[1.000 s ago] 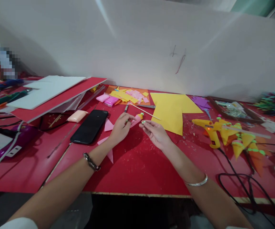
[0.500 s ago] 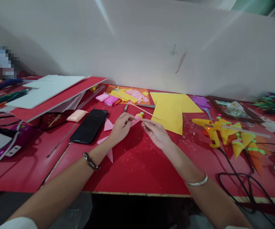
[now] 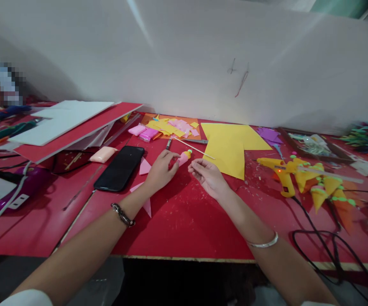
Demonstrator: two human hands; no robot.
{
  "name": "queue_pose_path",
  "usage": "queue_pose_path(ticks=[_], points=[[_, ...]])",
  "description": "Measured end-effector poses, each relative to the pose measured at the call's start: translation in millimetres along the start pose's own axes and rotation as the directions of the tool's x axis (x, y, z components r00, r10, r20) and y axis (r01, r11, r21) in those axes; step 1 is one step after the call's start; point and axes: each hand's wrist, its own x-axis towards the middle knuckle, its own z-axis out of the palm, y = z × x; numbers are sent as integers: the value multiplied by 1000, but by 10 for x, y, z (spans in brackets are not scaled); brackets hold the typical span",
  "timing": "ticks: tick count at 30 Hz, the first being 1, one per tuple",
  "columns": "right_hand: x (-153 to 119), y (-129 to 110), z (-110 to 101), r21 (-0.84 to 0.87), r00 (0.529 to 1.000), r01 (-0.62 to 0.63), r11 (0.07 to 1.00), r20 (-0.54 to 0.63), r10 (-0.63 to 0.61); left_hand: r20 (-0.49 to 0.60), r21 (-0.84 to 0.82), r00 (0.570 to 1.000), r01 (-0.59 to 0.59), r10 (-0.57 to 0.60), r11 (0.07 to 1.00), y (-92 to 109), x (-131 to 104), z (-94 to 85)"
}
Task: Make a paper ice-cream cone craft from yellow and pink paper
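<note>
My left hand [image 3: 160, 171] holds a small pink paper cone [image 3: 184, 157] with a yellow and green tip, just above the red table [image 3: 184, 221]. My right hand [image 3: 206, 175] hovers right beside the cone's tip, fingers curled and apart, and I cannot tell whether anything small is pinched in them. A thin wooden stick [image 3: 194, 148] lies just beyond both hands. Pink paper triangles [image 3: 145, 166] lie under my left wrist.
A black phone [image 3: 120, 168] lies left of my hands. Yellow paper sheet [image 3: 230, 146] sits behind my right hand. A yellow glue gun [image 3: 281, 173] and finished orange cones [image 3: 327, 189] are at right, with black cables [image 3: 324, 246]. Paper scraps [image 3: 171, 127] and stacked boards [image 3: 72, 123] lie behind.
My right hand drew back slightly from the cone's tip and its fingers loosened. The green bit seen at its fingertips earlier is no longer visible there. My left hand barely shifted.
</note>
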Motion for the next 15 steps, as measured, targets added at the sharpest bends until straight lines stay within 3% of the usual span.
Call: queue_pose_path(ticks=[8,15], points=[[0,-13,12,-27,998,26,999,-64,-28,112,277,994,-19,-12,961,-52,-12,86],[7,-20,0,-85,990,74,994,-110,-83,171,252,977,80,-126,964,-35,-18,73]])
